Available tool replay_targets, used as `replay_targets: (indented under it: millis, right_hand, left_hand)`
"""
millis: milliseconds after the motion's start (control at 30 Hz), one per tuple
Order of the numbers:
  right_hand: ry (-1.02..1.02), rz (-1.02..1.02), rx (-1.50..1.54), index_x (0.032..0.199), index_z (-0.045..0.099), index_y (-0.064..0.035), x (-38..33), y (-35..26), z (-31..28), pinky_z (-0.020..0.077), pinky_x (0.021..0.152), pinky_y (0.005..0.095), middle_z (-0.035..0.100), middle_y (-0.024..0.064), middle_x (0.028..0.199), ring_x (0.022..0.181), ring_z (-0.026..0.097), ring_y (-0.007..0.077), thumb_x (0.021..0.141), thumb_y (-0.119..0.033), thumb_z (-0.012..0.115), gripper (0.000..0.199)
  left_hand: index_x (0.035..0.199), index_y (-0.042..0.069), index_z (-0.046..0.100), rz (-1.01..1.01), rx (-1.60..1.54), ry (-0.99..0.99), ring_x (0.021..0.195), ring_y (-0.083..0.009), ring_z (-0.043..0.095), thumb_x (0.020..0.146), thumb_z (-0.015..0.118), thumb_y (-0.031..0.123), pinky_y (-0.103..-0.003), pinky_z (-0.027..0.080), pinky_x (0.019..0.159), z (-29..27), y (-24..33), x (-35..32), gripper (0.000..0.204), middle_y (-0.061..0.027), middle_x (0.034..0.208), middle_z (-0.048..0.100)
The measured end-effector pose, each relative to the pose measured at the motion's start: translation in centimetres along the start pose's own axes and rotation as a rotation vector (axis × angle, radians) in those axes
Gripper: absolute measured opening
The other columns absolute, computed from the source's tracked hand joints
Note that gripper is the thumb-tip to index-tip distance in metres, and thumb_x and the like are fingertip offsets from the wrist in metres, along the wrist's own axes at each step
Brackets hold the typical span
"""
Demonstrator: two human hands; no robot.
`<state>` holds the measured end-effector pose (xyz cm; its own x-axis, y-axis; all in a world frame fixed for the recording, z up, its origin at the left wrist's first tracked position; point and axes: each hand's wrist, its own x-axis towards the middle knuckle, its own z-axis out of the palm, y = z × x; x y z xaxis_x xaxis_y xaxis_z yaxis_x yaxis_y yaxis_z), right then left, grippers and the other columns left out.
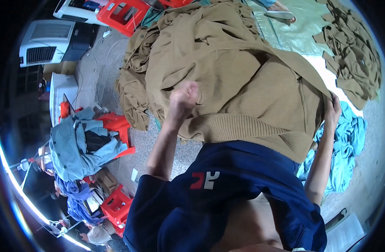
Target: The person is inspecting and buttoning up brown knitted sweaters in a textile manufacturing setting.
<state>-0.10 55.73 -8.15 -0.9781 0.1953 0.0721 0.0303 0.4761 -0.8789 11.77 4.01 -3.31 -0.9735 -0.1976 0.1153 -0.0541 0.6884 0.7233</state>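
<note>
A tan garment [247, 88] with a ribbed hem is spread out in front of me, over a heap of tan garments [137, 84]. My left hand [184, 98] is closed on its fabric near the hem's left side. My right hand [332, 111] grips the garment's right edge. Both forearms come up from my dark blue shirt [226, 189] at the bottom of the view.
Light blue cloth [346, 143] lies on the floor at the right. More tan pieces [352, 50] lie at the upper right. Red plastic stools [116, 126] carry grey-blue clothes [76, 145] at the left. A red crate [123, 14] and white machines [47, 42] stand at the upper left.
</note>
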Motion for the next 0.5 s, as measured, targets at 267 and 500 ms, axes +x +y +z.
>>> replay_targets:
  millis: [267,500]
  right_hand:
    - [0.229,0.195,0.514,0.124,0.059,0.0003,-4.4,4.0,-10.2,0.0486,0.093,0.0309,0.064,0.0113,0.116,0.105,0.061,0.0192,0.097,-0.011,0.055,0.030]
    - [0.139,0.123,0.227,0.119,0.060,0.0008,-7.1,0.3,-9.9,0.0455,0.092,0.0266,0.064,0.0061,0.111,0.101,0.059,0.0128,0.099,-0.007,0.052,0.023]
  left_hand:
    - [0.106,0.004,0.064,-0.191,0.356,0.118,0.094,-0.0294,0.061,0.081,0.070,0.019,-0.041,0.048,0.087,-3.5,-5.9,5.6,0.030,-0.0125,0.097,0.065]
    - [0.125,0.009,0.057,-0.084,0.459,-0.124,0.120,-0.0315,0.047,0.075,0.077,0.040,-0.043,0.039,0.100,-3.6,-1.9,4.8,0.062,-0.0137,0.126,0.053]
